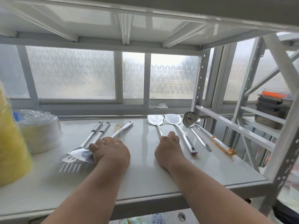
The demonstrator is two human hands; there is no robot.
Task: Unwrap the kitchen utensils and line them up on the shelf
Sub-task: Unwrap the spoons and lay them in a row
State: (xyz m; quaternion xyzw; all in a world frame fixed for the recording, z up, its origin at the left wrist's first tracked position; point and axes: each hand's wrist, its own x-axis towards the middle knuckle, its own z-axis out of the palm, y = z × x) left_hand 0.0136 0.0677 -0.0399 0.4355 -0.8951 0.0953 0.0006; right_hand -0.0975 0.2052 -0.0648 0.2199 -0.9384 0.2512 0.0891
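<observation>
— Steel turner (155,119) gripped by right hand (168,148), fingers curled round its handle; blade pointing toward the window.
— Beside it?
— Second turner (172,118) and two ladles (191,120), parallel on the shelf (142,172), apparently unwrapped already.
— Left hand (110,151)?
— Resting on the bunched spatulas (76,156), fingers pressed together over the overlapping heads; clear wrap seemingly under them.
— Remaining?
— Probably half done: left cluster unsorted. Wrapped stack (38,131) and yellow roll (11,143) farther left.

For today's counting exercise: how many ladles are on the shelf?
2. Both lie at the right end of the shelf, bowls toward the window: one ladle, and the orange-handled ladle beside it, bowls overlapping.
</observation>
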